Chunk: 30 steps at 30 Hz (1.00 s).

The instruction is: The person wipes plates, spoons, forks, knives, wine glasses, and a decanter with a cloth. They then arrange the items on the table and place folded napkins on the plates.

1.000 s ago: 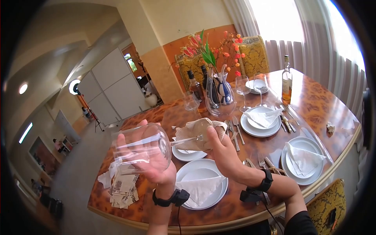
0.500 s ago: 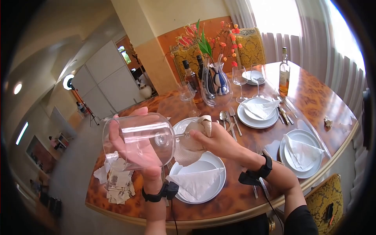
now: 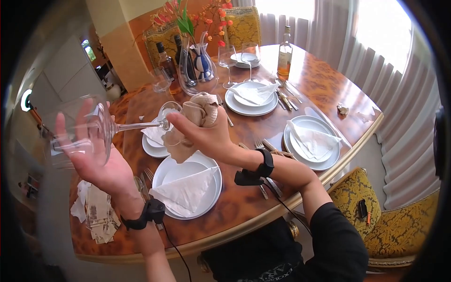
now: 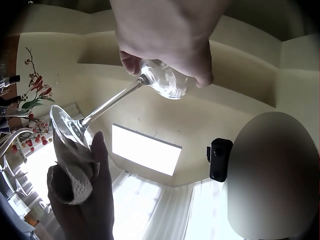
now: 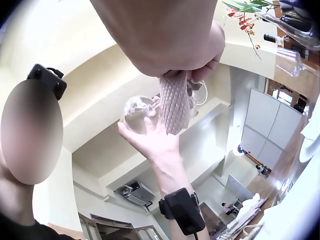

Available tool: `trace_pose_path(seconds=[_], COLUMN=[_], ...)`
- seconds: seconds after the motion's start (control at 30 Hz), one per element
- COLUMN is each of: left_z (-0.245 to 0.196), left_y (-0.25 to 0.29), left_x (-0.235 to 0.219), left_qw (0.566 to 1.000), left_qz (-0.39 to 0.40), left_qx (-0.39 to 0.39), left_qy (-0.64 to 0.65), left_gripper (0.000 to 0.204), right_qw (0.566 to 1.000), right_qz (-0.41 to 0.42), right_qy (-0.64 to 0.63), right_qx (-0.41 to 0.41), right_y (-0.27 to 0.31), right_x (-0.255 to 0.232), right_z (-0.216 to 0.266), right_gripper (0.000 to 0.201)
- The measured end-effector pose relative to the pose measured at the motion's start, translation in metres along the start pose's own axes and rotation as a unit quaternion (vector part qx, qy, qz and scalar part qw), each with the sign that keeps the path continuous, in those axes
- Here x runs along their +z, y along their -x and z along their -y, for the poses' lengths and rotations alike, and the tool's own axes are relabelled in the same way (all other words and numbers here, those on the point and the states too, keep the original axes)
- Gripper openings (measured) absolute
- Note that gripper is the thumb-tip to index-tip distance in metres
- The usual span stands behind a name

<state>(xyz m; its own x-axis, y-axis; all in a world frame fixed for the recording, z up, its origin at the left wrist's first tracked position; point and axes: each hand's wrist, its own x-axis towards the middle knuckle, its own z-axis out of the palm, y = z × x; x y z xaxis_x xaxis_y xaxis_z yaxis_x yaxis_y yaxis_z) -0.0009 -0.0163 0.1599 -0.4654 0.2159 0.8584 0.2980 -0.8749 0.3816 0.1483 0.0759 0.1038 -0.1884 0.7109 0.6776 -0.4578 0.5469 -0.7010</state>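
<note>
A large stemmed wine glass (image 3: 137, 126) is held sideways above the table, its bowl to the left and its foot to the right. My left hand (image 3: 104, 171) supports the bowl from beneath, fingers spread and mostly straight behind the clear glass. At the other end my right hand (image 3: 209, 136) grips a beige textured cloth (image 3: 203, 109) against the foot, thumb along its edge. The left wrist view shows the stem (image 4: 111, 104) bare between both hands. In the right wrist view the cloth (image 5: 175, 107) hangs from my right fingers.
Below the hands stands a white plate setting (image 3: 213, 199) with a folded napkin (image 3: 185, 192). Banknote-like papers (image 3: 100, 214) lie at left. Further back are a glass vase (image 3: 197, 77), wine glasses (image 3: 227, 61), bottles and cutlery. A liquor bottle (image 3: 284, 56) stands at far right.
The head view has swung right and down. Both hands and the glass have shifted left in it, and more of the stem shows. The cloth is now bunched higher in the right hand.
</note>
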Motion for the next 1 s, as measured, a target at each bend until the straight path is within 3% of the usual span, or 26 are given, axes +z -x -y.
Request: trace_pose_path(seconds=[0.03, 0.07, 0.13, 0.2, 0.27, 0.33, 0.4, 0.47, 0.53, 0.6, 0.67, 0.7, 0.73, 0.8, 0.87, 1.0], left_z=[-0.004, -0.007, -0.008, -0.009, -0.013, -0.011, -0.013, -0.012, -0.009, -0.003, -0.004, -0.001, 0.001, 0.006, 0.012, 0.037], left_y=[0.0, 0.0, -0.005, -0.01, -0.009, -0.004, 0.0, 0.004, 0.009, 0.014, 0.019, 0.022, 0.024, 0.027, 0.021, -0.019], left_x=[0.002, 0.001, -0.006, -0.011, -0.009, -0.001, 0.007, 0.011, 0.016, 0.02, 0.025, 0.027, 0.029, 0.029, 0.026, 0.016], left_qw=[0.999, 0.998, 0.997, 0.993, 0.991, 0.995, 0.995, 0.992, 0.988, 0.969, 0.961, 0.95, 0.938, 0.942, 0.95, 0.966], left_qz=[-0.02, -0.04, -0.054, -0.069, -0.059, -0.026, -0.017, 0.064, 0.082, 0.153, 0.172, 0.199, 0.226, 0.212, 0.19, 0.161], left_qx=[-0.024, -0.047, -0.051, -0.093, -0.115, -0.081, -0.099, -0.11, -0.135, -0.192, -0.216, -0.236, -0.255, -0.256, -0.246, -0.2], left_qy=[-0.007, -0.015, 0.01, -0.001, 0.019, -0.052, -0.024, -0.003, -0.001, 0.028, 0.02, 0.039, 0.056, 0.047, 0.025, -0.02], left_gripper=[0.071, 0.069, 0.065, 0.062, 0.069, 0.076, 0.081, 0.08, 0.083, 0.086, 0.087, 0.088, 0.089, 0.092, 0.091, 0.082], right_qw=[0.967, 0.967, 0.882, 0.858, 0.834, 0.879, 0.872, 0.863, 0.857, 0.858, 0.875, 0.905, 0.905, 0.977, 0.99, 0.989], right_qz=[0.021, 0.027, 0.038, 0.076, 0.108, 0.25, 0.268, 0.268, 0.282, 0.285, 0.32, 0.278, 0.283, 0.173, 0.072, 0.062], right_qy=[0.132, 0.136, 0.252, 0.26, 0.379, 0.32, 0.338, 0.374, 0.384, 0.385, 0.35, 0.303, 0.299, 0.126, 0.104, 0.056], right_qx=[-0.215, -0.215, -0.397, -0.437, -0.386, -0.248, -0.233, -0.206, -0.194, -0.183, -0.102, -0.107, -0.109, 0.02, 0.058, 0.121], right_y=[-0.005, -0.003, -0.005, -0.011, -0.007, 0.006, 0.018, 0.029, 0.039, 0.046, 0.05, 0.049, 0.048, 0.04, 0.028, 0.023], right_x=[-0.006, -0.01, -0.011, -0.007, 0.007, 0.012, 0.012, 0.006, -0.006, -0.023, -0.041, -0.046, -0.053, -0.071, -0.091, -0.135], right_z=[-0.01, -0.019, -0.015, -0.002, 0.017, 0.009, 0.007, 0.009, 0.008, 0.005, 0.001, -0.004, -0.006, -0.006, -0.016, -0.041], right_gripper=[0.024, 0.024, 0.021, 0.031, 0.05, 0.062, 0.057, 0.058, 0.057, 0.054, 0.054, 0.047, 0.047, 0.036, 0.027, 0.022])
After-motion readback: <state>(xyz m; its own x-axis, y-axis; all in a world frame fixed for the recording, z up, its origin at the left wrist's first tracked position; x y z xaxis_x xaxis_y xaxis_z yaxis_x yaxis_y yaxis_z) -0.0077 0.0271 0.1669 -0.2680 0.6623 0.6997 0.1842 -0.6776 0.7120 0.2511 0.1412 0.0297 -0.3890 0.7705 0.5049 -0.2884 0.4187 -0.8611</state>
